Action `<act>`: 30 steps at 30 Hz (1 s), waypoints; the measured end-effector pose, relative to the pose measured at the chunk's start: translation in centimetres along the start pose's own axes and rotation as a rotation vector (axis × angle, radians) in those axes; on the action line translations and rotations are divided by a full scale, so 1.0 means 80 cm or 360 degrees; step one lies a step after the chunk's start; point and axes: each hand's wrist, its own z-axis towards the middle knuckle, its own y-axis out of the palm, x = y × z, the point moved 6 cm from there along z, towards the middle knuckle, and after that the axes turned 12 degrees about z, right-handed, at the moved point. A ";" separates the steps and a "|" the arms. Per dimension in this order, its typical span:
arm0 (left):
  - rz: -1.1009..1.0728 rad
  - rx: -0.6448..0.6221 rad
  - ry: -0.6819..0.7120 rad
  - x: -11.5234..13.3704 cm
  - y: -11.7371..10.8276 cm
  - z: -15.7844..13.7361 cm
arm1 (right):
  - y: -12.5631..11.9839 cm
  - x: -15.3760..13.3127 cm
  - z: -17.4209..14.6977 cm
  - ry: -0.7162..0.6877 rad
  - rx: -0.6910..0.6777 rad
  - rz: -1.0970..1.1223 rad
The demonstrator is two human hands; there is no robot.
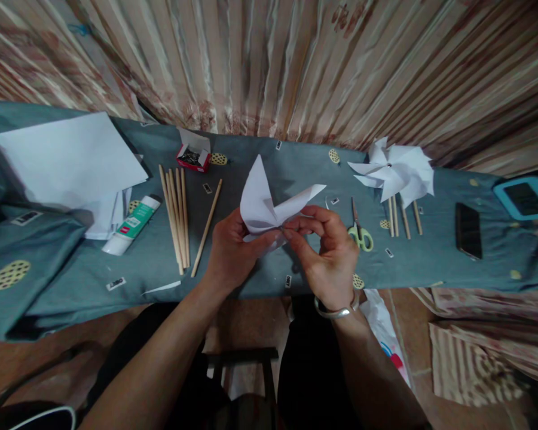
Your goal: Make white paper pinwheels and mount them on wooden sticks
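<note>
Between my hands is a white paper pinwheel (259, 200), its blades folded and curling up, held above the cloth. My left hand (234, 251) grips its left side, thumb across the front. My right hand (327, 251) pinches at its centre with thumb and fingers; whether something small is between those fingertips, I cannot make out. A single wooden stick (207, 227) lies left of my left hand. Scissors (361, 233) with green handles rest just beyond my right hand.
Further left are several wooden sticks (174, 221), a red box (192, 156) of small metal pieces, a glue tube (132, 226) and white paper sheets (72, 158). Finished pinwheels (397, 170) on sticks, a phone (468, 230) and a blue-framed device (524, 197) lie right. A curtain (269, 65) hangs behind.
</note>
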 end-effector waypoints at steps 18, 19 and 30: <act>-0.0261 -0.0012 -0.0118 0.000 0.002 -0.001 | -0.008 0.001 0.000 -0.0128 0.0135 -0.0062; -0.0269 -0.0014 -0.0124 0.000 0.003 -0.001 | -0.008 0.004 0.000 -0.0101 0.0130 -0.0020; -0.0343 -0.0041 -0.0179 -0.001 0.006 -0.001 | -0.003 0.022 -0.002 0.0160 0.0091 0.0301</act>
